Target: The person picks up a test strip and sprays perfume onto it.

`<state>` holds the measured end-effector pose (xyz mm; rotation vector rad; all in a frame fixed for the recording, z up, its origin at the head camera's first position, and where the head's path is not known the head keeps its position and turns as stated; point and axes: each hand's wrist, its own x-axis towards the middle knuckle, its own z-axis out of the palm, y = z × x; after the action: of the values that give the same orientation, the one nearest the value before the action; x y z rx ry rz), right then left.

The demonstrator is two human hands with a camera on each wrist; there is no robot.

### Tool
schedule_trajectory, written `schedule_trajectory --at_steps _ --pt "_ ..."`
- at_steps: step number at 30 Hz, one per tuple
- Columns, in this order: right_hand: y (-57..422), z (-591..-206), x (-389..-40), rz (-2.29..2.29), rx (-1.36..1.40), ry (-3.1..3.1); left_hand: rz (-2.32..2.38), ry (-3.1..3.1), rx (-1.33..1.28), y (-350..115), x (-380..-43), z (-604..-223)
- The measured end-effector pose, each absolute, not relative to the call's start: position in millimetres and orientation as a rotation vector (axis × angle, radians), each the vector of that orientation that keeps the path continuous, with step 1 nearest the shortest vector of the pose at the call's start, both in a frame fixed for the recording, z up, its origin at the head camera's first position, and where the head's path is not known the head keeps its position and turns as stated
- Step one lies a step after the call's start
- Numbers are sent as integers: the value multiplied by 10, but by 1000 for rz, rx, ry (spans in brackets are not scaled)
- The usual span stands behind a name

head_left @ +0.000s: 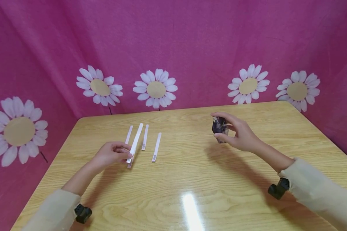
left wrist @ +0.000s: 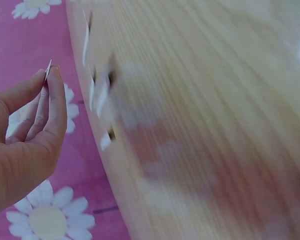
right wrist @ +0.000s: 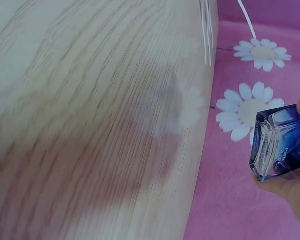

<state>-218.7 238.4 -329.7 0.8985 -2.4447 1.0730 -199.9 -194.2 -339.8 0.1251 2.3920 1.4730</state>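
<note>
My left hand (head_left: 111, 155) pinches one white paper strip (head_left: 136, 141) by its near end, between thumb and fingertips. In the left wrist view this strip (left wrist: 48, 70) is seen nearly edge-on, raised over the table. Several similar strips, such as the rightmost one (head_left: 156, 147), lie around and under it, with small print at their near ends. On the right, my right hand (head_left: 243, 134) grips a dark blue glass perfume bottle (head_left: 218, 125) between thumb and fingers, above the table. White lettering and a thick clear base show on the bottle (right wrist: 280, 145) in the right wrist view.
The wooden table (head_left: 173, 186) reaches back to a pink cloth (head_left: 191, 48) with daisy prints, which also hangs at both sides. Small dark cameras sit on both wrists, over pale sleeves (head_left: 315, 186). Light glares off the table's near part.
</note>
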Motion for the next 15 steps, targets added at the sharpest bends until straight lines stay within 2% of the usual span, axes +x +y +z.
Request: schedule_trajectory --at_steps 15 --pt "2597 -3334 -2184 1121 831 -2392 1486 2423 -62 -2393 -2034 -3541"
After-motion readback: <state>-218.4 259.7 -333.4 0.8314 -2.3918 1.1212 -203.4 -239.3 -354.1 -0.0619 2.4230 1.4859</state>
